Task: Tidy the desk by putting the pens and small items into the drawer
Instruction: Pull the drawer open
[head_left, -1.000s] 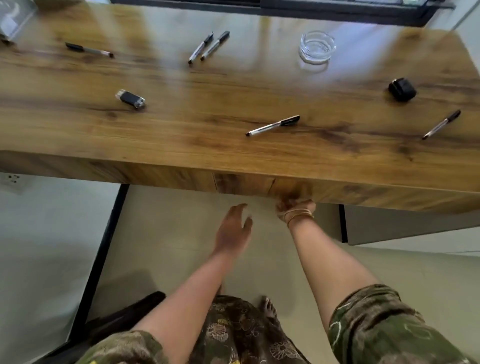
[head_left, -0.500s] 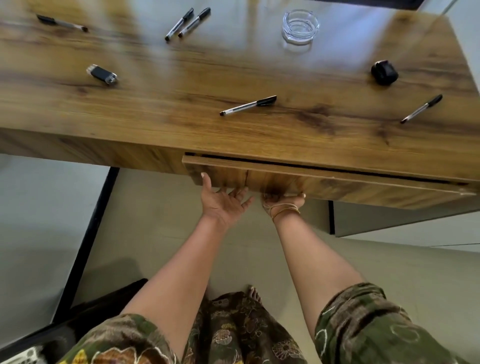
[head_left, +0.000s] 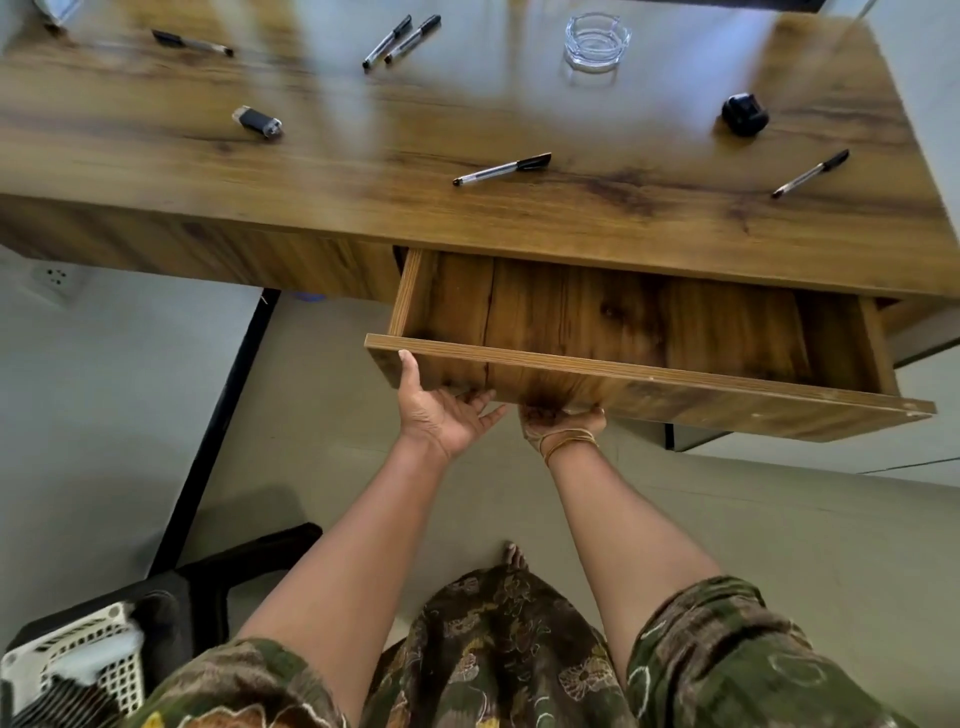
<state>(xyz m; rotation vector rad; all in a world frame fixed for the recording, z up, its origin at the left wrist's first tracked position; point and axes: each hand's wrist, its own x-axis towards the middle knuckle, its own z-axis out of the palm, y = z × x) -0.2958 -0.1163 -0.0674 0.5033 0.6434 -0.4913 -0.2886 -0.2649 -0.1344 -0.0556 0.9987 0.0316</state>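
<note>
Tabletop (head_left: 519, 218) w/ pens untouched; drawer (head_left: 623, 369) now pulled out, looks empty; both hands (head_left: 447, 415) gripping its front, ready for loading.

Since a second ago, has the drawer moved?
Yes. The drawer has slid out from under the desk edge toward the person, pulled by both hands, left and right.

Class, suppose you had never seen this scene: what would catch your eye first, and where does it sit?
The open drawer juts from under the desk's front edge, its visible part bare. The left hand and right hand grip the bottom of its front panel. On the desktop, a pen lies near the middle and a glass ashtray stands at the far edge.
</note>
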